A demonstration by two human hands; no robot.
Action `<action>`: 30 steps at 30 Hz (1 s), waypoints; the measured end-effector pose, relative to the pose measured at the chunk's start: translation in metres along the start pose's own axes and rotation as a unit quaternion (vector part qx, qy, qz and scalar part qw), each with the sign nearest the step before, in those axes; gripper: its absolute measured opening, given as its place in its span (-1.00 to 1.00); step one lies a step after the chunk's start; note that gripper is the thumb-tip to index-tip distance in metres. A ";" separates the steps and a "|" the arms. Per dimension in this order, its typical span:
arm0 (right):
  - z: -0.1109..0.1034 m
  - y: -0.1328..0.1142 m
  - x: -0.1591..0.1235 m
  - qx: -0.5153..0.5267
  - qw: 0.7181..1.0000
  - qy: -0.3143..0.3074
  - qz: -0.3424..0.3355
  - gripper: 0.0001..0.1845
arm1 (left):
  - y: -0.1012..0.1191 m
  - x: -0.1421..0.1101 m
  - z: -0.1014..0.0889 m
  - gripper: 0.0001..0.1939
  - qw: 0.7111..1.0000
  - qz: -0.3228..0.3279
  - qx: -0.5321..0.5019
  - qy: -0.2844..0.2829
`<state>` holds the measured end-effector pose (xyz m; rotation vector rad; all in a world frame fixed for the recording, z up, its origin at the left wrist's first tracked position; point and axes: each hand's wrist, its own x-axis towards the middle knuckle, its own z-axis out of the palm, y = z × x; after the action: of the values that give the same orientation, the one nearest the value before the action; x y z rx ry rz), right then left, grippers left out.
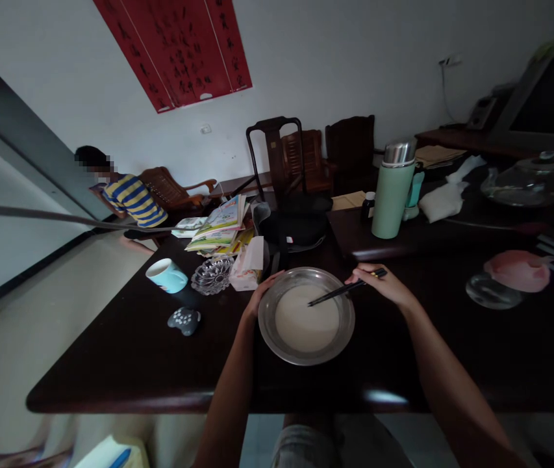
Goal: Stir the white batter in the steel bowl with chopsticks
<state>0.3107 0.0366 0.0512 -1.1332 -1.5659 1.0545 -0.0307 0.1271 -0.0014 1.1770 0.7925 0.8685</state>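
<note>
A wide metal bowl (pixel 267 325) stands on the dark wooden table in front of me. In it lies a pale, creamy white liquid (pixel 306 328). My left hand (pixel 262 294) grips the bowl's far left rim, fingers partly hidden behind it. Closed around a pair of dark chopsticks (pixel 338 291), my right hand (pixel 378 281) is at the bowl's right side. The chopsticks slant down to the left over the rim, and their tips reach the liquid near the middle.
Left of the bowl are a light blue mug (pixel 167 276), a game controller (pixel 184 320), a glass dish (pixel 213 275), a tissue pack (pixel 248 263) and booklets (pixel 221 224). A green thermos (pixel 393 192) and pink bowl (pixel 519 270) stand right. A person (pixel 133 198) sits behind, left.
</note>
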 end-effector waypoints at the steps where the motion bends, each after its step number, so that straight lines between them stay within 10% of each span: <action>1: -0.002 0.000 -0.001 0.009 1.000 0.010 0.006 -0.53 | 0.000 0.000 0.000 -0.43 1.000 -0.002 0.000 0.001; 7: 0.006 -0.001 0.000 -0.015 0.997 -0.073 0.000 -0.56 | 0.001 0.000 0.000 -0.40 1.000 -0.019 0.003 0.007; 13: -0.002 0.004 0.001 0.004 1.000 0.025 -0.004 -0.55 | 0.002 -0.001 0.001 -0.43 1.000 0.008 0.023 0.003; 20: 0.015 -0.004 0.001 -0.013 0.996 -0.090 -0.025 -0.56 | 0.001 -0.001 0.000 -0.44 1.000 0.008 0.019 -0.007; 26: -0.001 0.000 -0.001 0.002 0.999 0.033 -0.013 -0.54 | 0.000 -0.003 0.002 -0.41 1.000 0.009 0.009 0.012; 30: 0.004 -0.002 -0.001 0.012 0.999 -0.031 -0.005 -0.52 | 0.001 -0.003 0.002 -0.40 1.000 0.006 0.015 0.008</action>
<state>0.3068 0.0343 0.0524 -1.0850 -1.6025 1.1084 -0.0304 0.1233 0.0001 1.2026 0.8149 0.8804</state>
